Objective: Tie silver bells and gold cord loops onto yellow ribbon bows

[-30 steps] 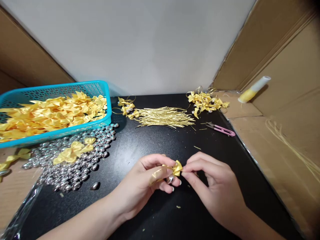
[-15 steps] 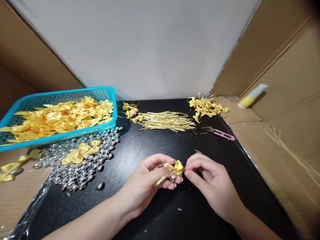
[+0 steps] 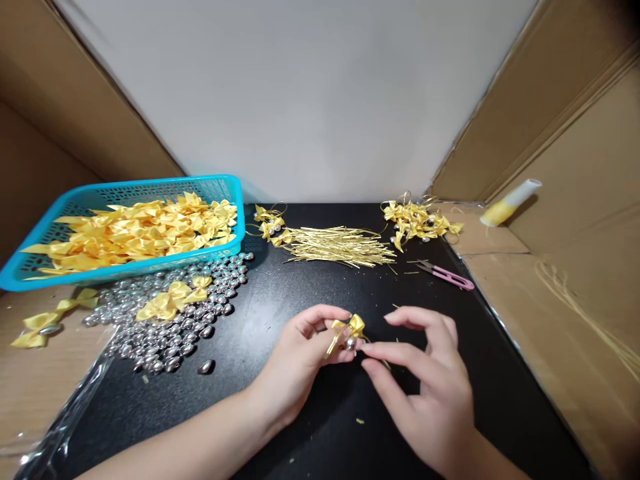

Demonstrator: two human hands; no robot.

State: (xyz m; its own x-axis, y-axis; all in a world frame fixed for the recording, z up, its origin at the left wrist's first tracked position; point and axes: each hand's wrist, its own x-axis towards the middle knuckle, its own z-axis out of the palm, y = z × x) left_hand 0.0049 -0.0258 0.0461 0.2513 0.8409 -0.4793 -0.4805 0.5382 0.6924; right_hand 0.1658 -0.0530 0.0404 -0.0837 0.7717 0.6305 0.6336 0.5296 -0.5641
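Note:
My left hand (image 3: pixel 313 340) pinches a yellow satin bow (image 3: pixel 355 325) between thumb and fingers. A silver bead (image 3: pixel 351 343) sits just under the bow, and gold cord ends (image 3: pixel 336 341) stick out past my left thumb. Close by on the right is my right hand (image 3: pixel 420 370), its index finger raised and its thumb and middle finger apart near the bead. A thin gold cord strand runs from the bow toward these fingers; I cannot make out whether they touch it.
A blue basket (image 3: pixel 242 220) of yellow bows stands at the left. Silver beads (image 3: pixel 165 343) and a few bows lie before it. Gold cord lengths (image 3: pixel 340 247) lie mid-table, bow-and-bead pieces (image 3: pixel 420 220) at back right, pink thread snips (image 3: pixel 450 275) nearer. Cardboard (image 3: pixel 560 227) walls the right.
My right hand has loosened from its pinch beside the bow, spreading its fingers with the index finger lifted. My left hand still holds the bow. The whole view has shifted slightly.

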